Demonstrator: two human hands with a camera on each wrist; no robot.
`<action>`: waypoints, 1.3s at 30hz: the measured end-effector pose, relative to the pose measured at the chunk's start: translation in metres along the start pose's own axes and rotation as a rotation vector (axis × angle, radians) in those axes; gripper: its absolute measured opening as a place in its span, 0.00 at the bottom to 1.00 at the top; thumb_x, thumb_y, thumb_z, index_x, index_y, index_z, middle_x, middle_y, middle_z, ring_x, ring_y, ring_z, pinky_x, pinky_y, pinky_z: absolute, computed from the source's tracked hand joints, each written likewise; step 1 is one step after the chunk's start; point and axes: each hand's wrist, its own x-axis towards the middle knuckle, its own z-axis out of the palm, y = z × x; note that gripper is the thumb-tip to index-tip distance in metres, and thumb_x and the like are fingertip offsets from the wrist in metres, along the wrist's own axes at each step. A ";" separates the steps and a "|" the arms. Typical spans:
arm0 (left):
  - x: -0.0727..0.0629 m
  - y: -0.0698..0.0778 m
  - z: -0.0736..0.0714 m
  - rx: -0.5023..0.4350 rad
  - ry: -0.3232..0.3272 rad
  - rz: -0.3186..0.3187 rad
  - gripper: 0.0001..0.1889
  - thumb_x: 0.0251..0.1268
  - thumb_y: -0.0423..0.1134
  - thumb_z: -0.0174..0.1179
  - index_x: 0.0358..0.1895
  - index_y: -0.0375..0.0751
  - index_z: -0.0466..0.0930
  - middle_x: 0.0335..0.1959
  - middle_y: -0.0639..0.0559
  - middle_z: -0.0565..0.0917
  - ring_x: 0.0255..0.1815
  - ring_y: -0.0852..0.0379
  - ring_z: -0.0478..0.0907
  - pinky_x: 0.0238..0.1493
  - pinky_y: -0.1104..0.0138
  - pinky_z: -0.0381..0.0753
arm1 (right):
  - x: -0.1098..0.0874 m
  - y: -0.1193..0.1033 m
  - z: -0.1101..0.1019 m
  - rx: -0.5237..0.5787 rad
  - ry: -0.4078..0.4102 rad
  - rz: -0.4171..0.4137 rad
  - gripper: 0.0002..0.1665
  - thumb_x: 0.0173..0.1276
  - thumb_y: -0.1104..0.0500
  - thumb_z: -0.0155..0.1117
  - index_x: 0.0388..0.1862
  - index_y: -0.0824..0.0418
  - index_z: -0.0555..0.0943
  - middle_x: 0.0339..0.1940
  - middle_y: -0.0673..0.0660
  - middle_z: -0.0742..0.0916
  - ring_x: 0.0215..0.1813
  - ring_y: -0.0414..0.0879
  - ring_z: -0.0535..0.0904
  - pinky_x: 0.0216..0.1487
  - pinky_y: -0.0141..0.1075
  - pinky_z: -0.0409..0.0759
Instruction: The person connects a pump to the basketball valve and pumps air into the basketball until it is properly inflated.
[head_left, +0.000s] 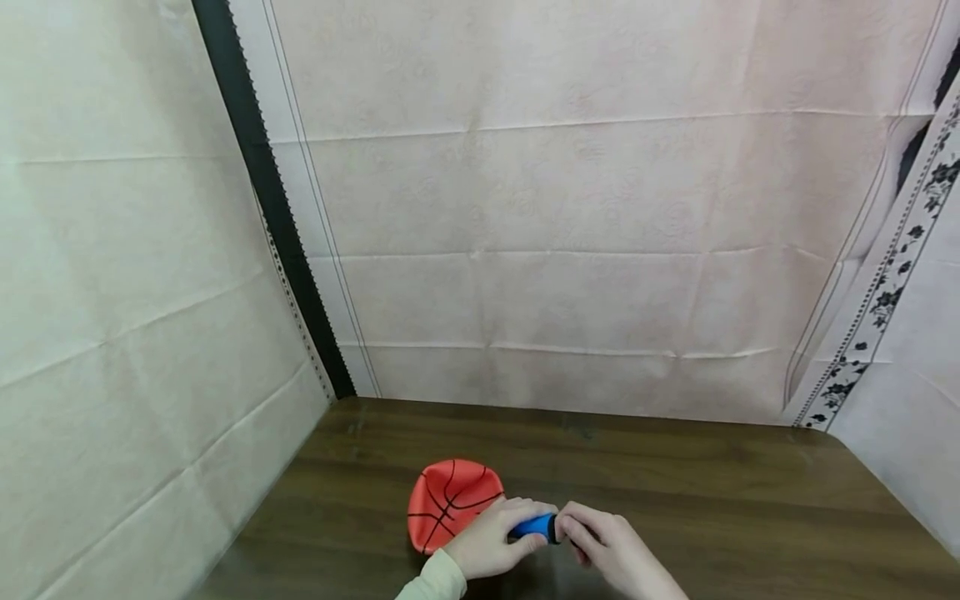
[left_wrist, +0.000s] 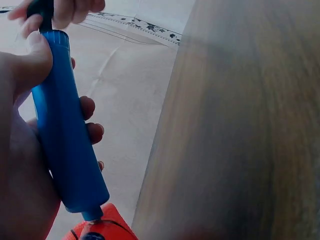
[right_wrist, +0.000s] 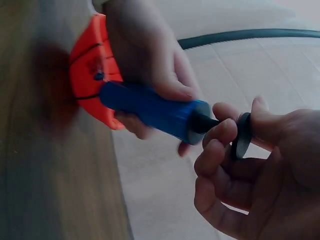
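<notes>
A blue hand pump (left_wrist: 72,125) lies in the grip of my left hand (head_left: 491,542), fingers and thumb wrapped round its barrel. Its nozzle end meets a red ball with black basketball lines (head_left: 453,504), which looks dented and partly slack. My right hand (head_left: 603,546) pinches the pump's black handle (right_wrist: 242,136) between thumb and fingers. In the right wrist view a short stretch of black rod shows between handle and barrel. The left hand overlaps the ball's right side in the head view.
A dark brown wooden table (head_left: 675,492) lies under the hands. Pale creased cloth (head_left: 570,208) hangs behind it, with more cloth (head_left: 135,292) at the left side. A black strip (head_left: 273,192) runs down the left corner, and a floral border (head_left: 877,308) lines the right.
</notes>
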 end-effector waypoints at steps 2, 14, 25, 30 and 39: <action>0.000 -0.001 -0.001 0.004 -0.001 0.011 0.21 0.74 0.55 0.46 0.65 0.59 0.71 0.55 0.57 0.81 0.51 0.66 0.74 0.52 0.69 0.72 | 0.001 0.001 0.001 0.002 -0.006 -0.002 0.14 0.78 0.51 0.47 0.37 0.57 0.76 0.21 0.44 0.74 0.23 0.29 0.68 0.27 0.29 0.69; -0.001 0.003 -0.011 -0.027 0.009 -0.074 0.21 0.73 0.58 0.45 0.65 0.64 0.70 0.54 0.59 0.81 0.48 0.68 0.71 0.46 0.70 0.72 | -0.026 -0.011 -0.041 -0.067 0.095 -0.157 0.13 0.78 0.62 0.45 0.36 0.50 0.76 0.23 0.50 0.73 0.24 0.31 0.68 0.24 0.29 0.69; 0.001 0.007 -0.007 0.064 0.004 0.039 0.21 0.71 0.55 0.51 0.64 0.57 0.73 0.50 0.57 0.83 0.47 0.67 0.75 0.48 0.71 0.73 | -0.005 0.000 -0.011 0.004 -0.071 0.008 0.15 0.80 0.53 0.43 0.36 0.57 0.75 0.20 0.42 0.70 0.20 0.30 0.64 0.23 0.30 0.67; 0.000 0.007 -0.007 0.117 0.027 0.080 0.22 0.69 0.56 0.52 0.63 0.57 0.75 0.44 0.60 0.84 0.43 0.69 0.75 0.46 0.75 0.69 | 0.000 0.001 -0.001 -0.005 -0.087 0.047 0.15 0.79 0.52 0.45 0.37 0.57 0.75 0.22 0.43 0.71 0.23 0.30 0.66 0.27 0.29 0.66; -0.004 0.000 -0.024 0.124 0.110 -0.042 0.21 0.67 0.60 0.51 0.62 0.68 0.73 0.44 0.62 0.83 0.42 0.68 0.72 0.46 0.70 0.70 | -0.012 -0.010 -0.019 -0.014 0.052 -0.066 0.11 0.78 0.54 0.48 0.39 0.52 0.78 0.23 0.50 0.77 0.25 0.33 0.73 0.25 0.31 0.74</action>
